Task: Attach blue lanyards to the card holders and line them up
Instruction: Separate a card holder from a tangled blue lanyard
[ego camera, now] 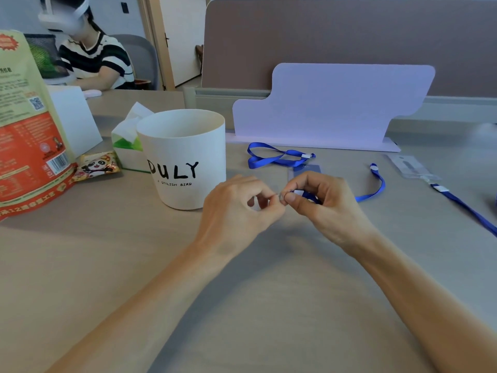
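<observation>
Blue ribbon lanyard (372, 193), flat and woven, pinched by right hand (321, 201) fingers; left hand (236, 208) fingers nip its small metal clip (281, 196).

Bare forearms, hands (285, 208); no sleeves visible.

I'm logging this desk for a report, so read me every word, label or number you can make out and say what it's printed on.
"DULY" in large black letters on the white bucket.
"A STYLISH BIRD" in small black letters below it on the same bucket.
"12" on the bottom band of the red and green snack bag; its other print, barcode and QR code are too blurred to read.
Panda snack packet: no readable text.
</observation>
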{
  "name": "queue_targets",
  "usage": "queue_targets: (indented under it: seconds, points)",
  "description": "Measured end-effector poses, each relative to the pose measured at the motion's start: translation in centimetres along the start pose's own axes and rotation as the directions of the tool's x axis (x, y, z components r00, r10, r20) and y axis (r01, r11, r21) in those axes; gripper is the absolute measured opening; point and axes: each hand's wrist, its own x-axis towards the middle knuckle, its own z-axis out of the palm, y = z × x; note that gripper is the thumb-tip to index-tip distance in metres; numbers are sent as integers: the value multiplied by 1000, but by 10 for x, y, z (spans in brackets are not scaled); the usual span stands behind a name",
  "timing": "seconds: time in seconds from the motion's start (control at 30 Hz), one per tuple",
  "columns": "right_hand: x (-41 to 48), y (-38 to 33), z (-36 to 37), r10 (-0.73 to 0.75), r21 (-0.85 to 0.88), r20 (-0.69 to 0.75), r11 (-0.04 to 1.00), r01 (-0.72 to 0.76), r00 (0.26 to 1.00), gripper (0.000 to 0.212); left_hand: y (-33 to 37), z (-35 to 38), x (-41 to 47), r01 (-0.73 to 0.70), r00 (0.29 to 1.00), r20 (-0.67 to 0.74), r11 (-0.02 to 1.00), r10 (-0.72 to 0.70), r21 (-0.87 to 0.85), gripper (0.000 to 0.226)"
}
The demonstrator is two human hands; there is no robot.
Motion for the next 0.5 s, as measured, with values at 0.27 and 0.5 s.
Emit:
queue_targets:
  seconds: [0.27, 0.5]
  points:
    - [1, -3, 6, -8, -58, -46, 998, 6, 999, 22, 7, 5, -5, 258, 964, 22, 922, -263, -289, 18]
    - [-1, -2, 3, 22, -116, -35, 993, -26, 999, 14, 9, 6, -5, 326, 945, 98, 872, -312, -365, 16]
